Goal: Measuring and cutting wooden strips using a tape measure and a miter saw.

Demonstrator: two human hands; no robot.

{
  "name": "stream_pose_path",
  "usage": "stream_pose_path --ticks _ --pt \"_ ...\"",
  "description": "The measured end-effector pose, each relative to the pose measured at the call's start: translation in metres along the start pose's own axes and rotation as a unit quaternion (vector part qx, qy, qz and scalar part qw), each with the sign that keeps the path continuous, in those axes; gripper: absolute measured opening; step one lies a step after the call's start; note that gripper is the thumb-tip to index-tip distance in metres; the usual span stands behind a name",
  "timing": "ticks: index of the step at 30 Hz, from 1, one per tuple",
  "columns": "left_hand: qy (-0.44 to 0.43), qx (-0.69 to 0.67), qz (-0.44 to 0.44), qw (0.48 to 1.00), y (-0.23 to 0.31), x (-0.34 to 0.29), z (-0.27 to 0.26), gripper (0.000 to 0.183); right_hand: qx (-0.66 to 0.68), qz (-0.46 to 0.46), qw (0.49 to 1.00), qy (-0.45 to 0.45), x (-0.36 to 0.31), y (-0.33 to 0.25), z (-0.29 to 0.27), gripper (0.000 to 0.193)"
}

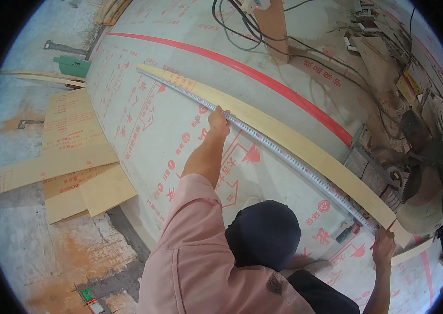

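A long pale wooden strip (284, 138) lies slantwise on the covered floor, running from upper left to lower right. Along its near edge stretches the silvery blade of a tape measure (284, 153). With closed fingers, my left hand (219, 120) pinches the blade against the strip, partway along. My right hand (383, 246), at the strip's lower right end, is closed around a thin red pencil (391, 224) and touches the end of the blade. Whether a tape case sits inside that hand is hidden.
A circular-bladed power saw (420, 172) stands beside the strip's right end. Cables (331, 60) trail near an upright board (276, 31). Offcuts (378, 57) litter the upper right. Yellowish boards (69, 136) lie stacked at left, near a green box (74, 66).
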State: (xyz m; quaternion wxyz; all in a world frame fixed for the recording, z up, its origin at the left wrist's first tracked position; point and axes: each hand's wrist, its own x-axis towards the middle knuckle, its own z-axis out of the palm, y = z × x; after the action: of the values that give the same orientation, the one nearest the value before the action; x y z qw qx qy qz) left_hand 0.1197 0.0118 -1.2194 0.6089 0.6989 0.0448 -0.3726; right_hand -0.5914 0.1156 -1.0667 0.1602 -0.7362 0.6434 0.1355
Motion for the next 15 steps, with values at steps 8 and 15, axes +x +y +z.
stream_pose_path --ticks 8,15 --pt "-0.05 0.02 -0.036 0.998 0.0 -0.013 0.006 0.023 -0.004 -0.024 1.0 -0.003 0.008 -0.028 -0.005 0.008" --pt "-0.073 0.072 -0.066 0.993 -0.017 -0.052 0.033 0.024 -0.036 -0.018 0.999 0.016 0.005 -0.025 -0.015 0.009"
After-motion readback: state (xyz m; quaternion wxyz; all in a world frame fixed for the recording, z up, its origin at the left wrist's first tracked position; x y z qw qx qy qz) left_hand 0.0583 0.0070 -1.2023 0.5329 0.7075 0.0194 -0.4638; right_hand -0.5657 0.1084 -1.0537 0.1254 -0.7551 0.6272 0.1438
